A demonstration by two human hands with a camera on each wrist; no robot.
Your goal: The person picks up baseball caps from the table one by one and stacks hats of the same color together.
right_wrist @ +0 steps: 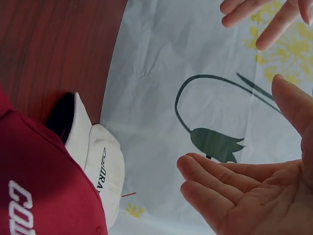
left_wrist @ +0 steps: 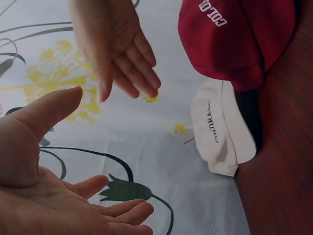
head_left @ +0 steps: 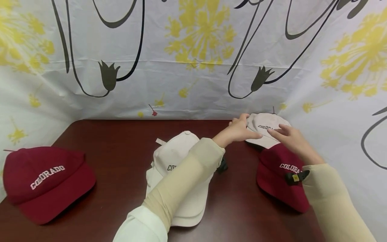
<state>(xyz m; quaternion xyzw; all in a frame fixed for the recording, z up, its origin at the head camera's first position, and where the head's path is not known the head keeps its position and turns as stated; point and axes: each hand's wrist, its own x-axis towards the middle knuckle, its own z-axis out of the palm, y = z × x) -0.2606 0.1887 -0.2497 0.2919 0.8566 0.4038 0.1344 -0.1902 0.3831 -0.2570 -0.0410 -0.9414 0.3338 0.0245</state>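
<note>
Currently left hand [head_left: 239,130] and right hand [head_left: 291,139] spread, empty, near white cap [head_left: 257,120]; round-crowned red cap [head_left: 270,164] adjacent, glossy dark-red table [head_left: 239,198].

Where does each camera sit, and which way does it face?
Head: worn on the head, facing forward and down at the table, stacked cream caps and patterned sheet; left hand, right hand and both forearms show.
Left wrist: worn there, looking past the left hand at the sheet, a maroon cap and a lone cream cap; the right hand shows.
Right wrist: worn there, looking past the right hand at the sheet; left-hand fingers show.
Both wrist views share that maroon cap and lone cream cap.
</note>
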